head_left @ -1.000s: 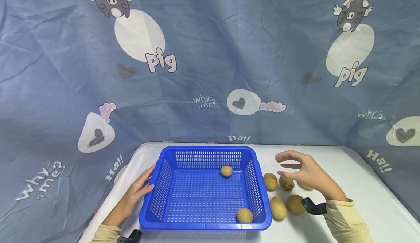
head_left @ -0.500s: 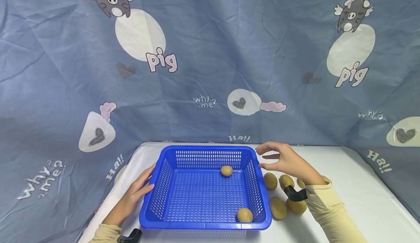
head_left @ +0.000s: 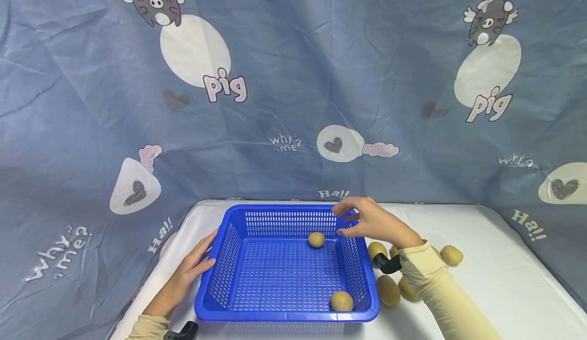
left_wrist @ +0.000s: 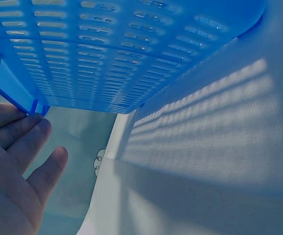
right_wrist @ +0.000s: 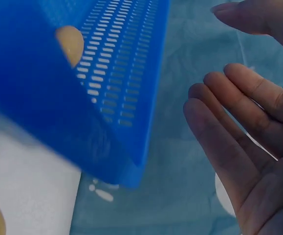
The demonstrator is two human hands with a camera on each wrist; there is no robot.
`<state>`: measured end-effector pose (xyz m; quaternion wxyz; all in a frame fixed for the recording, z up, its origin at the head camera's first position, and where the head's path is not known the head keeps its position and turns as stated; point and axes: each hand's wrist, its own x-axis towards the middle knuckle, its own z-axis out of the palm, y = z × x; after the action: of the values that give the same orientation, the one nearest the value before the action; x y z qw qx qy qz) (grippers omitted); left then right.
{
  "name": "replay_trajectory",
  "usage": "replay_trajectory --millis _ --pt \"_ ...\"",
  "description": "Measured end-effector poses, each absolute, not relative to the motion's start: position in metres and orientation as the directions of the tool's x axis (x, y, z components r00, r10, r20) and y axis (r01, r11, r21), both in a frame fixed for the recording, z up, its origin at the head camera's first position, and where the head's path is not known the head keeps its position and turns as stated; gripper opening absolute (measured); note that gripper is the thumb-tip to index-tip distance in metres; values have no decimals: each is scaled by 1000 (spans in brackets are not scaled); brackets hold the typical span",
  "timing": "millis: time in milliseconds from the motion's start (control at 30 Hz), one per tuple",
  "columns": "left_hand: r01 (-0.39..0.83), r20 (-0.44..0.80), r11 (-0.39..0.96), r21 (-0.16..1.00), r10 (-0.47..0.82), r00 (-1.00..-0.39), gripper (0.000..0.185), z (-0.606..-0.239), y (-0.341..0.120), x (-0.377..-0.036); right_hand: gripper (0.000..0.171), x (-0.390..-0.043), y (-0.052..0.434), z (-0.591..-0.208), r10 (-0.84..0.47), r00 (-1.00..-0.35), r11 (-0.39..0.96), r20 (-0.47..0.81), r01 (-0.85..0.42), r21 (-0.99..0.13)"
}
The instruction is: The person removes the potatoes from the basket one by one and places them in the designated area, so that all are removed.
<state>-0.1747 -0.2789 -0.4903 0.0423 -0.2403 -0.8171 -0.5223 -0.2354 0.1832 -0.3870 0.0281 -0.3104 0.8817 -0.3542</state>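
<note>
A blue plastic basket (head_left: 286, 315) stands on the table with two potatoes inside. One potato (head_left: 316, 239) lies near the back wall, the other potato (head_left: 342, 302) in the front right corner. My left hand (head_left: 187, 271) rests against the basket's left rim; in the left wrist view its fingers (left_wrist: 21, 132) touch the rim and are fairly straight. Over the basket's back right corner hovers my right hand (head_left: 373, 223), fingers spread loosely and holding nothing. The right wrist view shows a gap between thumb and fingers, with the basket wall (right_wrist: 117, 73) beside them.
Several more potatoes lie on the white table right of the basket, such as one potato (head_left: 388, 291) close to its side and another potato (head_left: 451, 255) farther right. My right forearm partly covers this group. A patterned blue cloth (head_left: 275, 100) hangs behind the table.
My right hand has moved left from above the loose potatoes to over the basket's back right corner, staying empty. The left hand, the basket and its two potatoes look unmoved.
</note>
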Motion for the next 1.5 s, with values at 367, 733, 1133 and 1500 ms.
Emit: replay_trajectory --millis 367,733,1133,1500 --pt "432 319 336 837 342 -884 64 -489 -278 -175 45 -246 146 -395 -631 -767 577 115 -563 -592" --pt "459 348 309 833 353 -869 63 -491 -279 -176 45 -253 120 -411 -635 -771 705 49 -604 -370" --pt "447 333 309 840 357 -873 63 -490 -279 -176 46 -257 105 -432 -602 -798 769 -23 -571 -288" --pt "444 333 312 840 351 -875 62 -489 -278 -175 20 -258 103 -437 -687 -724 710 70 -688 -149"
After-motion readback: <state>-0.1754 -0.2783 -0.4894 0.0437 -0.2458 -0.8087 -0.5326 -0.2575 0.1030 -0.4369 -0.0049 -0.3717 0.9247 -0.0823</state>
